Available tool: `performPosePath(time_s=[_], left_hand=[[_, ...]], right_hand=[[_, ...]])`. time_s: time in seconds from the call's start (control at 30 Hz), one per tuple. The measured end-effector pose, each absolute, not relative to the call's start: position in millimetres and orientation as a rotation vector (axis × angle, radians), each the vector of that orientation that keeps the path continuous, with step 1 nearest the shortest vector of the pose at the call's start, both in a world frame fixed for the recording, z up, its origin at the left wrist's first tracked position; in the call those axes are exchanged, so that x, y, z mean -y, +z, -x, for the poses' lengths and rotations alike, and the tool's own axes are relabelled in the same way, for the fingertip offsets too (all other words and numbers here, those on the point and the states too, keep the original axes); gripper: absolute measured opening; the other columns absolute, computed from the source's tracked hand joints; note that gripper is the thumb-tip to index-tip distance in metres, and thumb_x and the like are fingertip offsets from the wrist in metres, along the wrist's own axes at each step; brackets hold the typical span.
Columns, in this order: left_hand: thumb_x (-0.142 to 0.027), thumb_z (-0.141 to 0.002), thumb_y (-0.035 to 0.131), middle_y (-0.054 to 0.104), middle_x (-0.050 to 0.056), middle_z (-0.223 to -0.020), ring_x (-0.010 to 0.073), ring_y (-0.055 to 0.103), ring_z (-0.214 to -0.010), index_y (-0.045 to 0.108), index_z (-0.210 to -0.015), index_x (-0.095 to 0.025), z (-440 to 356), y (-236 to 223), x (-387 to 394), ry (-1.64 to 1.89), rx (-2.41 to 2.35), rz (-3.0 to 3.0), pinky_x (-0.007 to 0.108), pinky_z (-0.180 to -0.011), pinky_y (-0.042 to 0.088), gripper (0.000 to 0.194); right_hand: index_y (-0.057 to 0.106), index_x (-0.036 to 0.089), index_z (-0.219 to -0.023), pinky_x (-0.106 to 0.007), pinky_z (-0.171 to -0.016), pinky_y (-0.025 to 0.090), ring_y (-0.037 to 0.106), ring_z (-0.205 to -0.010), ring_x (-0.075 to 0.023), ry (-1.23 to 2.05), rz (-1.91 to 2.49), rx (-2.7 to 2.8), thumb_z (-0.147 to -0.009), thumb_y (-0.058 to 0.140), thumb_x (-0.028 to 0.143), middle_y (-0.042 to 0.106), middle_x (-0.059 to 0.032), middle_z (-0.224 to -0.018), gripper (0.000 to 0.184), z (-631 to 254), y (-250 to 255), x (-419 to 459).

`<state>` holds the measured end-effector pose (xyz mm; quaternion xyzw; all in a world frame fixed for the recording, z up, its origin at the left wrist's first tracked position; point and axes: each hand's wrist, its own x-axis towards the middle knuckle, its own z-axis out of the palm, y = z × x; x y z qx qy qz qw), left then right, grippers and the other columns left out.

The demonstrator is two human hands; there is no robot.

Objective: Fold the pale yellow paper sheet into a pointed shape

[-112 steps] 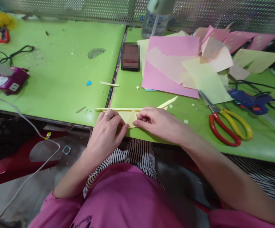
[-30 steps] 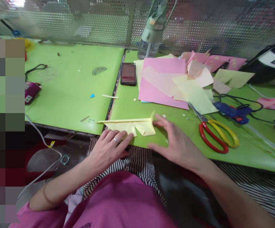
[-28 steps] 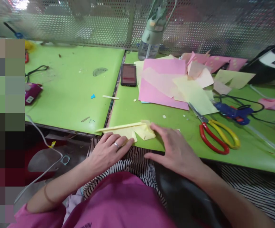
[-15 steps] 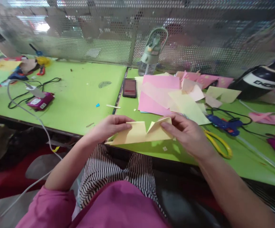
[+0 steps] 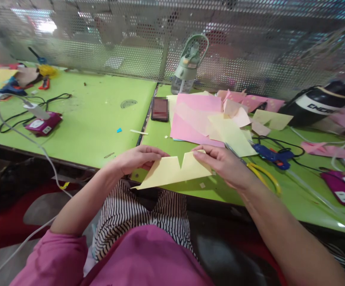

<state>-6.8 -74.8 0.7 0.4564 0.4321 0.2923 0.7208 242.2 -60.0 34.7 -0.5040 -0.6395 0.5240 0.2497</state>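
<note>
My left hand [image 5: 136, 159] and right hand [image 5: 224, 167] pinching a notched yellow paper piece [image 5: 174, 171] by its top edge, lifted above the green table [image 5: 79, 123], pink and yellow sheets [image 5: 208, 123] behind, scissors [image 5: 261, 174] beside my right hand

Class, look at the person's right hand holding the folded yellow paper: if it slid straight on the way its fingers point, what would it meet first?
The right hand points leftward across the yellow paper, so it would probably meet the left hand pinching the paper's other end first; depth between them is unclear.
</note>
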Motion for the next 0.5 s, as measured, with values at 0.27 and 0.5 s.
performPosePath(time_s=[0.27, 0.5], left_hand=[[-0.023, -0.077, 0.056, 0.074, 0.005, -0.088, 0.0133, 0.067, -0.076, 0.074, -0.096, -0.018, 9.7, -2.2, 73.5, 0.603, -0.879, -0.958, 0.026, -0.072, 0.052, 0.027], [-0.031, -0.082, 0.06, 0.073, 0.003, -0.084, 0.0102, 0.063, -0.067, 0.073, -0.089, -0.018, 2.7, 8.2, 75.7, 0.547, -0.933, -1.086, 0.022, -0.061, 0.047, 0.019]], right_hand=[[0.065, 0.02, -0.081, -0.023, -0.047, 0.043, 0.055, -0.055, -0.0116, 1.457, 1.405, 1.769, -0.08, 0.064, 0.051, 0.064, -0.0013, -0.069, 0.032, -240.9, 37.7, 58.7], [0.067, 0.021, -0.082, -0.025, -0.049, 0.046, 0.06, -0.06, -0.0143, 1.458, 1.367, 1.863, -0.083, 0.061, 0.05, 0.068, -0.002, -0.073, 0.029, -241.5, 35.6, 57.2]])
